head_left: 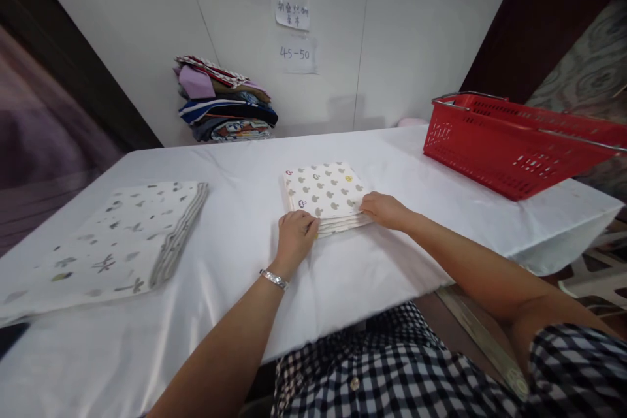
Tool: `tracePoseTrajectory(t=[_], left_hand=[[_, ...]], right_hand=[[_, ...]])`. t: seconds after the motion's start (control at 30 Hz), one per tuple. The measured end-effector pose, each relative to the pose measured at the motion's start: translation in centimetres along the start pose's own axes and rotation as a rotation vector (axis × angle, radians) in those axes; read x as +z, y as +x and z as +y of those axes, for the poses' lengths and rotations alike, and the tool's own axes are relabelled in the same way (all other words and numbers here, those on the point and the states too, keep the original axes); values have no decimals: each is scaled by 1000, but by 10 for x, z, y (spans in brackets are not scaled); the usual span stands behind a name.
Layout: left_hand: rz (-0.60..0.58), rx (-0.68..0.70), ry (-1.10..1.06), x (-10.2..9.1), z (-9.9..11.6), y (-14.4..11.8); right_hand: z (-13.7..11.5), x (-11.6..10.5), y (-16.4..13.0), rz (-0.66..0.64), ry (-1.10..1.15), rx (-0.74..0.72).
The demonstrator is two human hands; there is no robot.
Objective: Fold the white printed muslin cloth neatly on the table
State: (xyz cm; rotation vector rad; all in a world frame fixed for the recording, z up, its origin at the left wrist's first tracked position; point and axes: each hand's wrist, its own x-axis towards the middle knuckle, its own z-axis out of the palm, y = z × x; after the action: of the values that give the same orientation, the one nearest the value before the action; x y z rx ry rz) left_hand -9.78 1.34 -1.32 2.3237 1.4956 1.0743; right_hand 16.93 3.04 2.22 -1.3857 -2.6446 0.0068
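In front of me on the table lies a neatly folded white cloth [326, 189], printed with small grey mushroom-like shapes and a few purple and yellow ones. Its stacked layers show along the near edge. My left hand [298, 232] is closed on the near left corner, thumb and fingers pinching the edge. At the near right corner, my right hand [386, 209] grips the same cloth with its fingertips. Both hands rest low, close to the tabletop. A bracelet [274, 279] circles the left wrist.
A larger folded cloth [122, 228] with grey plant prints lies at the left. Folded fabrics [225, 104] are piled at the back left. A red basket [490, 144] stands at the right, near the edge of the white-covered table [235, 209]. Paper signs [298, 53] hang on the wall.
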Motion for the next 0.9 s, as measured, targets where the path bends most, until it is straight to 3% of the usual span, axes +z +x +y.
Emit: tracePoseTrajectory(t=[0.23, 0.53, 0.77, 0.9], left_hand=[[17, 55, 23, -3, 3, -1], [-9, 167, 79, -3, 1, -1], [-53, 165, 121, -2, 2, 1], [-63, 187, 143, -2, 3, 2]], right_hand=[[4, 13, -16, 228, 17, -38], [7, 19, -22, 240, 35, -128], [8, 21, -22, 254, 102, -62], [6, 25, -22, 315, 14, -26]])
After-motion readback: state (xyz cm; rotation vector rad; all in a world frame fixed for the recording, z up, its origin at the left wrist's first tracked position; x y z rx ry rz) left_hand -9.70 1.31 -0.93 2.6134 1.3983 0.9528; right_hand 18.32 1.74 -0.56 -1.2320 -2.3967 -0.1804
